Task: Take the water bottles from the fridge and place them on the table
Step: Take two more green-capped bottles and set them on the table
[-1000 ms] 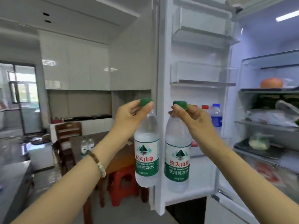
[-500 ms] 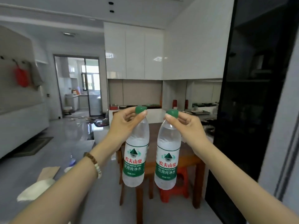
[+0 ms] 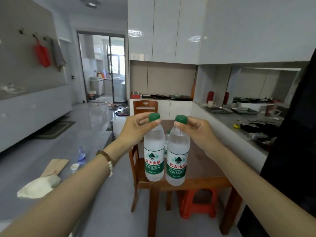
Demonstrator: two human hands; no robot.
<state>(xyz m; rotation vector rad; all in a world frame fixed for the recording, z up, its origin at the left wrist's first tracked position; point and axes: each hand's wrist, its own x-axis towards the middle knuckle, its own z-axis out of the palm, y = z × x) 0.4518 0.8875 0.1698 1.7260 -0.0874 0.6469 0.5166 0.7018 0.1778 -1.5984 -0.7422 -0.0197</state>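
Note:
Two clear water bottles with green caps and green-and-white labels hang upright side by side in front of me. My left hand (image 3: 136, 129) pinches the left bottle (image 3: 153, 156) at its neck, just under the cap. My right hand (image 3: 198, 130) pinches the right bottle (image 3: 177, 159) the same way. Both hang in the air above the near part of the brown wooden table (image 3: 205, 165). Behind them, a further bottle (image 3: 166, 142) stands on the table, mostly hidden. The dark fridge side (image 3: 299, 134) fills the right edge.
A wooden chair (image 3: 136, 168) stands at the table's left side, another chair (image 3: 145, 105) at its far end, and a red plastic stool (image 3: 196, 202) under it. A grey counter (image 3: 239, 124) with trays runs along the right. A small bottle (image 3: 81, 156), a cup and cloths lie on the floor at left.
I have turned away from the open fridge toward the table and moved closer to it. Both hands keep the same hold on the bottles.

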